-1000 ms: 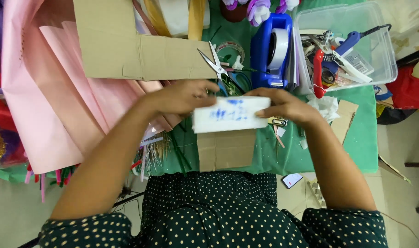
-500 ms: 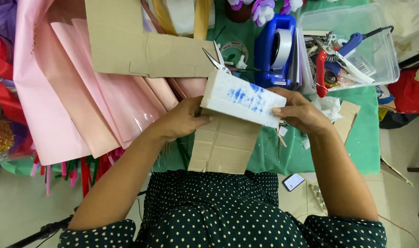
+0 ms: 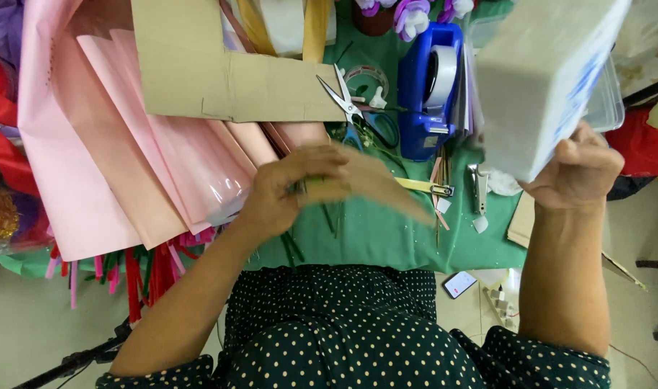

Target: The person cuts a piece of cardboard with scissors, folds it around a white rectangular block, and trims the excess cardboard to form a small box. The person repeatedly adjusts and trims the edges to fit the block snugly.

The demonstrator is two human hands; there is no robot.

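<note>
Pink paper [image 3: 91, 166] at far left, overlapped by an L-shaped cardboard sheet [image 3: 221, 79]. Left hand [image 3: 289, 191] at centre, fingers curled around a blurred cardboard piece [image 3: 372, 180] held just above the green cloth [image 3: 387, 238]. Scissors [image 3: 347, 101] and blue tape dispenser [image 3: 430, 86] beyond, on the cloth. Right hand [image 3: 578, 169] raised at right, closed on the lower edge of a white pack [image 3: 541, 79] lifted close to the camera, well apart from the cardboard piece.

Bright, even light, soft shadows only. Left hand [image 3: 289, 189] and its cardboard piece [image 3: 372, 184] motion-blurred; raised white block [image 3: 541, 79] close, out of focus. Slight edge distortion.
</note>
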